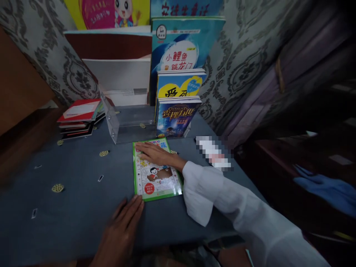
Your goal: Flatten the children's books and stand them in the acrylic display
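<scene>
A green-bordered children's book (158, 178) lies flat on the dark grey tablecloth, its cartoon cover facing up. My right hand (152, 152), in a white sleeve, rests flat across the upper part of the cover with its fingers stretched out. At the book's lower left corner is my left hand (124, 226), fingers extended and the tips touching or nearly touching the edge. Just behind the book stands a clear acrylic book rack (113, 124). Its right side holds upright books, with a dark blue paperback (176, 118) in front.
Left of the rack sits a stack of books (80, 116). Taller books lean at the back, including a teal one (186, 37). A blurred-out phone-like object (213, 154) lies on the right. Patterned curtain (236, 66) hangs behind the table.
</scene>
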`<state>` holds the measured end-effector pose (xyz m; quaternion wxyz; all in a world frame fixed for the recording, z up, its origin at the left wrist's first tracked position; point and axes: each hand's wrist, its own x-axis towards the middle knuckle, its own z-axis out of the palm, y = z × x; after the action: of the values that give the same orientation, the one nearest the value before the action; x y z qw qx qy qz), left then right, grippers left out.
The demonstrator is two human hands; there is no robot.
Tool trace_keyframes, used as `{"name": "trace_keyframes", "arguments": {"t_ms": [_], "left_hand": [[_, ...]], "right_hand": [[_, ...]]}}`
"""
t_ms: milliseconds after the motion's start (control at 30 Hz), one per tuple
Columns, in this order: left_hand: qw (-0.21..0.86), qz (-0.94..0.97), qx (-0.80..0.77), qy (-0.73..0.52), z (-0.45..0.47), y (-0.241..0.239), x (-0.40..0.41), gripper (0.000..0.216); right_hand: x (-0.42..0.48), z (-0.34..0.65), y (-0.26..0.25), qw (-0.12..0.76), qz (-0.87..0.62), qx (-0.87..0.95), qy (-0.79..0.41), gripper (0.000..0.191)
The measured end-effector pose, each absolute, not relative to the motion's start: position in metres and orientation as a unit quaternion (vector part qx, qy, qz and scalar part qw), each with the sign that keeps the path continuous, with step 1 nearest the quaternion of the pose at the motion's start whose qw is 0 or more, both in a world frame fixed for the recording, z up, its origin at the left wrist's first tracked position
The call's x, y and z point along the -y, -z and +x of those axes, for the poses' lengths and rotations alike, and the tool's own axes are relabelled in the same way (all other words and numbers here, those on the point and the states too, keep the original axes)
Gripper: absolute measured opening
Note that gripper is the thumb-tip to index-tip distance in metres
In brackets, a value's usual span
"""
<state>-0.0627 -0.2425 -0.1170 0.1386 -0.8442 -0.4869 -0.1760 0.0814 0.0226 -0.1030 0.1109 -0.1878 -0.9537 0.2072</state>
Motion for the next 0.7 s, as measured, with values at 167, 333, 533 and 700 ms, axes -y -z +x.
{"name": "trace_keyframes", "arguments": {"t_ms": [167,333,533,700], "left_hand": [[0.144,-0.848,0.474,0.190,-0.066,0.113,0.238,0.069],[0.157,-0.856,0.454,0.193,-0.069,0.110,0.235,0.066],[0.140,-0.867,0.442,0.181,-0.077,0.108,0.226,0.046],[0.079,-0.851,0.479,0.199,-0.079,0.120,0.202,0.039]], "right_hand": [[-0.025,0.106,0.109,0.133,-0.254,0.941,-0.178,0.053],[-0.015,0.134,0.118,0.156,-0.329,0.920,-0.146,0.055],[0.017,0.151,0.122,0.153,-0.399,0.892,-0.146,0.060],[0.051,0.158,0.119,0.149,-0.416,0.888,-0.129,0.062]]}}
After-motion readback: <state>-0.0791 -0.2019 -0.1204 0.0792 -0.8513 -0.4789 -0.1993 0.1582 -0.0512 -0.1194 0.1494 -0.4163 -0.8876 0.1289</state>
